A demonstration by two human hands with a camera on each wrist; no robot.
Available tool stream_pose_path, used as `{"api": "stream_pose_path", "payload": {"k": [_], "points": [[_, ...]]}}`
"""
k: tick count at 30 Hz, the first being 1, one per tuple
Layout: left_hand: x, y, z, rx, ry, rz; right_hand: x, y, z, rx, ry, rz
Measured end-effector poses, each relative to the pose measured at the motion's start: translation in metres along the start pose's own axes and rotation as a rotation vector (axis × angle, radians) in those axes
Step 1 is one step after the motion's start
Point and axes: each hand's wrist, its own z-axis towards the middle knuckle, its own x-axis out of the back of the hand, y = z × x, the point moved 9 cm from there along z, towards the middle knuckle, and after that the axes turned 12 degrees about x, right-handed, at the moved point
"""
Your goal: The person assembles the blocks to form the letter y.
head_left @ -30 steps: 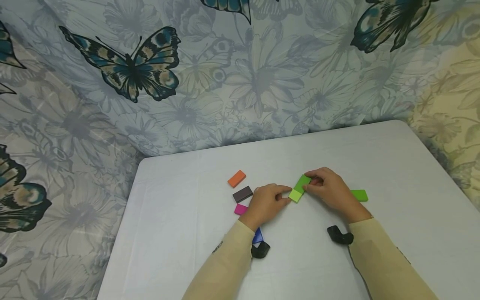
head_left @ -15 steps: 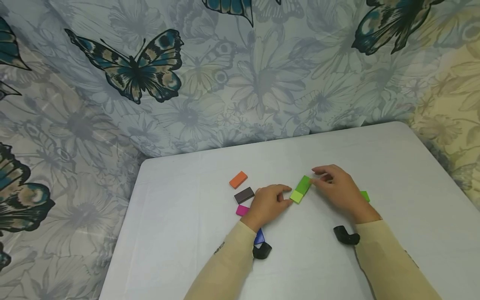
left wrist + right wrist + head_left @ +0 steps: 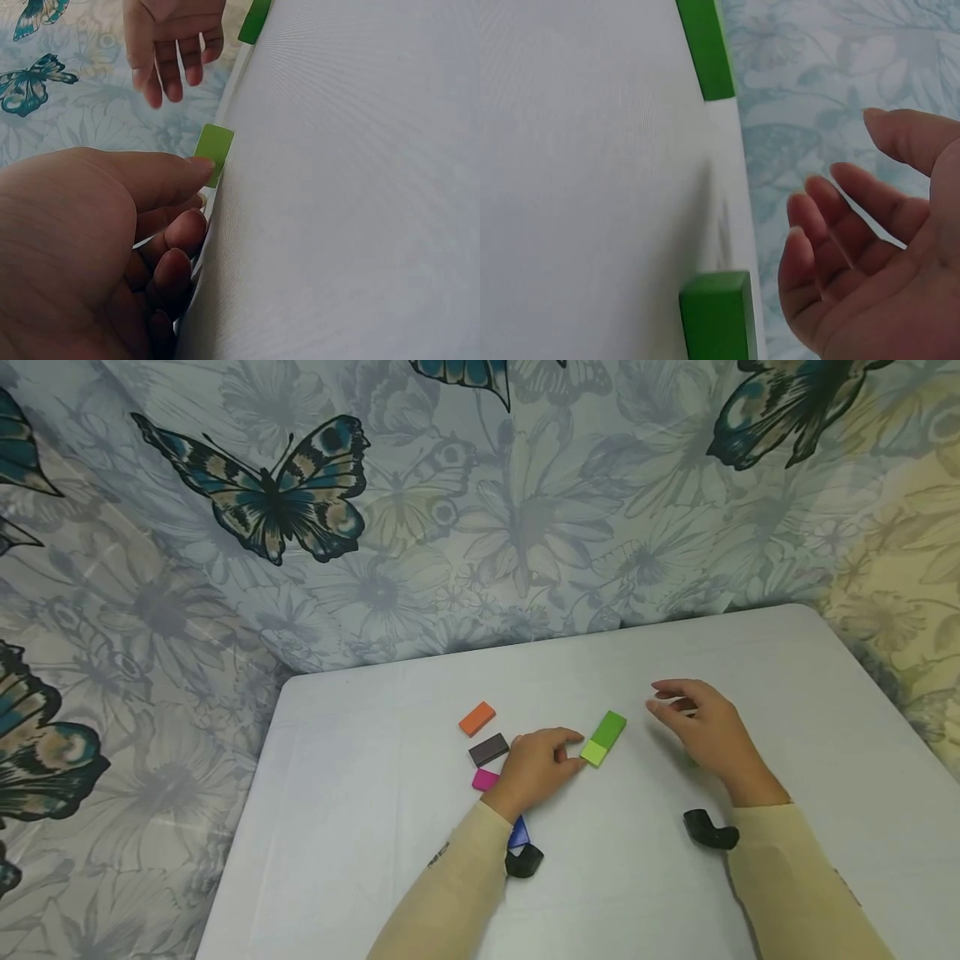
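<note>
Right hand (image 3: pixel 716 732) is released; left hand (image 3: pixel 534 768) is nearer.
Green block pair (image 3: pixel 604 737) lies just right of it, long axis toward far right; left grasp I cannot tell.

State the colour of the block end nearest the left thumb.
The block end is light yellow-green; it shows best in the head view.

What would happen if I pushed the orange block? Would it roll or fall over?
The orange block would probably slide, not roll, because it has flat sides and straight edges. It likely won't tip easily, since it lies flat and low on the table. It's probably stiff too: its corners look crisp.
</note>
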Motion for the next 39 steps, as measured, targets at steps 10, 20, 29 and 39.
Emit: {"api": "stream_pose_path", "payload": {"k": [10,20,29,39], "points": [[-0.001,0.0,0.001,0.002,-0.004,0.006,0.026,0.022,-0.016,-0.047,0.026,-0.03],[-0.002,-0.003,0.001,0.0,-0.006,0.006,0.037,0.048,-0.031,-0.083,-0.034,-0.104],[-0.002,-0.001,0.0,-0.013,-0.001,0.0,0.038,0.047,-0.04,-0.012,-0.054,-0.168],[-0.001,0.0,0.001,-0.006,0.001,0.012,0.032,0.047,-0.049,0.019,-0.073,-0.198]]}}
